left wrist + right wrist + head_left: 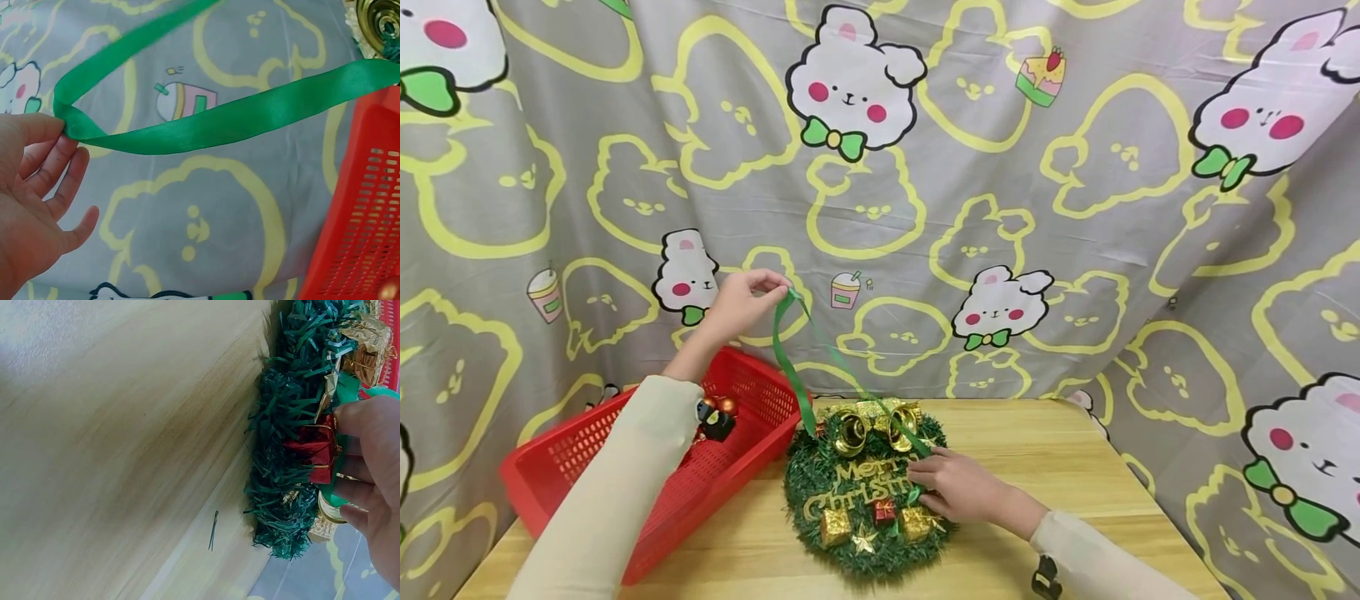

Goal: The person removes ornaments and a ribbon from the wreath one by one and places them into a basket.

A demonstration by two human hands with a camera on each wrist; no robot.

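Note:
High above the table, my left hand [752,302] pinches a green ribbon [187,128] between thumb and fingertips, where the strip folds into a loop. Both lengths run down from there to a green tinsel wreath [880,568] lying on the table. My right hand [961,490] is at the wreath's right side, fingers curled around the ribbon's lower part. Close to its thumb sits a small red gift box [315,450] in the tinsel. The wreath also bears gold bells [852,433], gold lettering [827,502] and a gold star [863,543].
A red perforated basket [730,482] stands left of the wreath, under my left forearm, with black and orange items [717,419] inside. A thin dark pin-like piece [214,530] lies on the wooden table [1045,442]. A patterned curtain [880,333] hangs behind.

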